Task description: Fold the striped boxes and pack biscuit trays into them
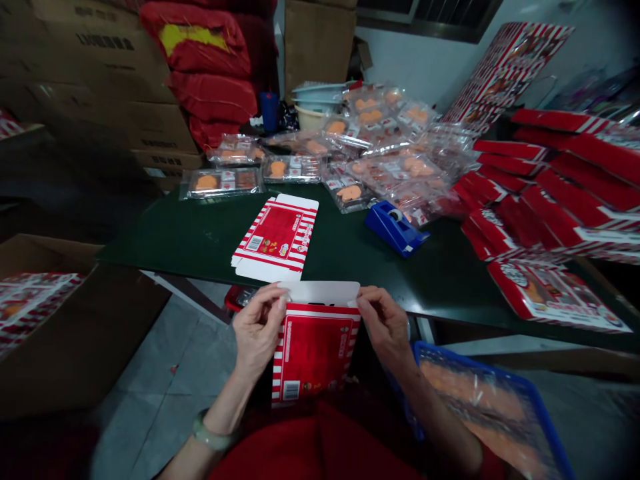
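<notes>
A red and white striped cardboard box (316, 353) stands upright close to my body, its white top flap raised. My left hand (260, 327) pinches the box's upper left corner between thumb and fingers. At the upper right corner, my right hand (385, 323) pinches the edge of the flap in the same way. Beyond the box, a small stack of flat, unfolded boxes (277, 233) lies on the dark green table (165, 230). To the right of that stack sits a blue tape dispenser (395, 227).
Clear packs (350, 193) with orange pieces are heaped across the table's back. Folded red boxes (560, 200) are piled at the right. A blue crate (535, 393) of packs stands low on my right, an open carton (50, 250) on my left. Red sacks (210, 87) rise behind.
</notes>
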`<control>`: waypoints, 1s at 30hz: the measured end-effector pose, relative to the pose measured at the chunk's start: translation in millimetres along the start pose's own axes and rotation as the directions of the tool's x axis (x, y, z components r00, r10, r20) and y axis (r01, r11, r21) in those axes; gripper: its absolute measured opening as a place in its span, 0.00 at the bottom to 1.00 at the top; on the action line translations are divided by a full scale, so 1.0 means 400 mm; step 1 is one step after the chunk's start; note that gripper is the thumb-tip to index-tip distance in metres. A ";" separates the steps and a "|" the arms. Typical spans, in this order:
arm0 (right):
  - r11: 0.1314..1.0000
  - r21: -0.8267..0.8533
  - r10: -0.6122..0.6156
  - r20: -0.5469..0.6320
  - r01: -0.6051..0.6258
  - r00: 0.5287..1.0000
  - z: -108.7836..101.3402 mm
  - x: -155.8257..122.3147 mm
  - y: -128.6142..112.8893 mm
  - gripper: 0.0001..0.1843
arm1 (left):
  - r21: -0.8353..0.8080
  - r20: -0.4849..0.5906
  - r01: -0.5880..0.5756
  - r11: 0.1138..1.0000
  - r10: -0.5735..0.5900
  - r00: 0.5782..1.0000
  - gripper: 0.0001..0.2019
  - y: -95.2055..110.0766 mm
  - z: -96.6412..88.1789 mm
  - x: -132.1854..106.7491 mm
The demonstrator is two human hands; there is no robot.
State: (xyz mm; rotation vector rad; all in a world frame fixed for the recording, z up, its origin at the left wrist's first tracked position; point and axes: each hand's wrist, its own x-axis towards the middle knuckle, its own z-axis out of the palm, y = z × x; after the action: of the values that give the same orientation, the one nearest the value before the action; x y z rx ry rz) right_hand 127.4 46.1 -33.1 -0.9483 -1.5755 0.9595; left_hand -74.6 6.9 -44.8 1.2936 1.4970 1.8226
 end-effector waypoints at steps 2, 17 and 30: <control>0.992 0.094 0.082 0.065 -0.087 0.995 -0.011 0.017 -0.008 0.08 | -0.062 -0.023 0.020 0.998 -0.021 1.000 0.15 0.004 -0.001 -0.001; 0.997 -0.080 0.010 0.342 0.018 0.939 -0.076 0.037 -0.021 0.07 | 0.100 0.455 -0.458 0.883 0.369 0.811 0.03 0.093 -0.023 0.055; 0.985 -0.151 -0.009 0.448 0.085 0.894 -0.081 0.068 -0.049 0.12 | 0.274 0.857 -0.525 0.806 0.043 0.514 0.17 0.148 -0.009 0.111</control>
State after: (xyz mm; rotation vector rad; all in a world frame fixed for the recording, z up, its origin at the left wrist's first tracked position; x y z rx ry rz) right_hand 152.1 67.8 -0.1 -0.8328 -2.0849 1.0758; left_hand -85.6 22.4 26.6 2.3615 1.2246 0.6377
